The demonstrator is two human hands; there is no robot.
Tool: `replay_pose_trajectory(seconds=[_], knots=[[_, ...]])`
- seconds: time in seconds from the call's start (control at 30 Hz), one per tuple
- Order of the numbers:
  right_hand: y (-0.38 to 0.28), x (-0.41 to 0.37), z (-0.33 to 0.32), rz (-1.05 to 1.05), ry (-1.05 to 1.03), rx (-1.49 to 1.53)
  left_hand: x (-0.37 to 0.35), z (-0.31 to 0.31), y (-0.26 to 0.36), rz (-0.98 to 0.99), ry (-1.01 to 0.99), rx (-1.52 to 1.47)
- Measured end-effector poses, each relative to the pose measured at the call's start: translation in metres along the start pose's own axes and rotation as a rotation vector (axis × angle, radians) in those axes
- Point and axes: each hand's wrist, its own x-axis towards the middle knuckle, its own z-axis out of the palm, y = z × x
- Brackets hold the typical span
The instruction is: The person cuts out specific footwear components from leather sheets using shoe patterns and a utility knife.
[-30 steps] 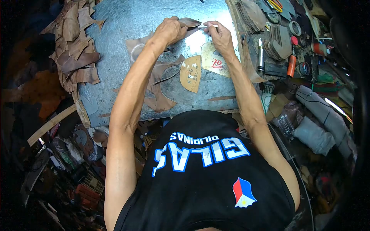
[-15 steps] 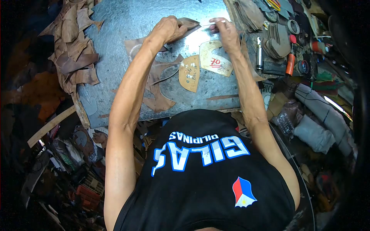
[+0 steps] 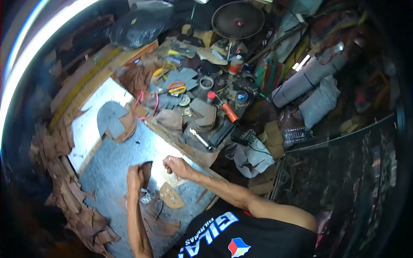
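The left hand (image 3: 135, 177) grips the leather piece (image 3: 147, 173), which points roughly toward the bench's (image 3: 112, 157) far right corner; the right hand (image 3: 177, 167), curled, grip unclear, is apart.

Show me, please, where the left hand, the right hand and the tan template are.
Left hand (image 3: 135, 177): head view, on the middle of the hand.
Right hand (image 3: 178, 167): head view, middle of the hand.
Tan template (image 3: 171, 196): head view, middle of its face.

A bright, bent strip of light (image 3: 32, 53) is seen at the upper left. White glare is thrown on the surface (image 3: 114, 157) between the hands (image 3: 177, 167). The other corners are darkened, edges are curved, and the lower right is smeared.
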Motion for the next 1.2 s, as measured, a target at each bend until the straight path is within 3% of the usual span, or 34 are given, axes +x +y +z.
replay_pose_trajectory(seconds=[0.07, 0.1, 0.2, 0.37, 0.4, 0.5, 0.63, 0.87, 1.0, 1.07, 1.1, 1.17, 1.2], knots=[[-0.015, -0.013, 0.004, -0.168, 0.044, -0.175, -0.005, -0.01, 0.033, 0.037, 0.022, 0.011], [-0.002, -0.008, 0.01, -0.358, 0.164, -0.293, -0.007, -0.008, 0.046, 0.075, 0.05, 0.011], [-0.003, -0.014, 0.028, -0.26, 0.156, -0.561, -0.019, 0.022, 0.035, 0.134, 0.038, 0.074], [0.022, -0.004, 0.047, -0.36, 0.056, -0.759, -0.029, 0.019, 0.041, 0.131, 0.138, -0.053], [0.022, 0.001, 0.047, -0.363, 0.059, -0.76, -0.034, 0.021, 0.034, 0.134, 0.139, -0.052], [0.022, 0.006, 0.047, -0.251, -0.016, -0.818, -0.05, 0.024, 0.018, -0.178, 0.111, -0.409], [0.022, 0.004, 0.055, -0.3, 0.04, -0.795, -0.059, 0.036, 0.016, -0.308, 0.174, -0.56], [0.022, 0.004, 0.052, -0.327, 0.068, -0.869, -0.055, 0.05, 0.024, -0.137, 0.321, -0.393], [0.032, 0.008, 0.043, -0.332, 0.018, -0.915, -0.057, 0.046, 0.027, -0.192, 0.262, -0.296], [0.054, 0.018, 0.036, -0.548, -0.012, -0.97, -0.059, 0.055, 0.016, -0.173, 0.283, -0.283], [0.045, 0.019, 0.038, -0.314, -0.103, -0.86, -0.058, 0.043, 0.023, -0.169, 0.224, -0.319], [0.045, 0.015, 0.04, -0.658, 0.125, -0.835, -0.059, 0.035, 0.033, -0.124, 0.276, -0.288], [0.046, 0.013, 0.038, -0.46, 0.025, -0.9, -0.06, 0.035, 0.035, -0.148, 0.24, -0.268]])
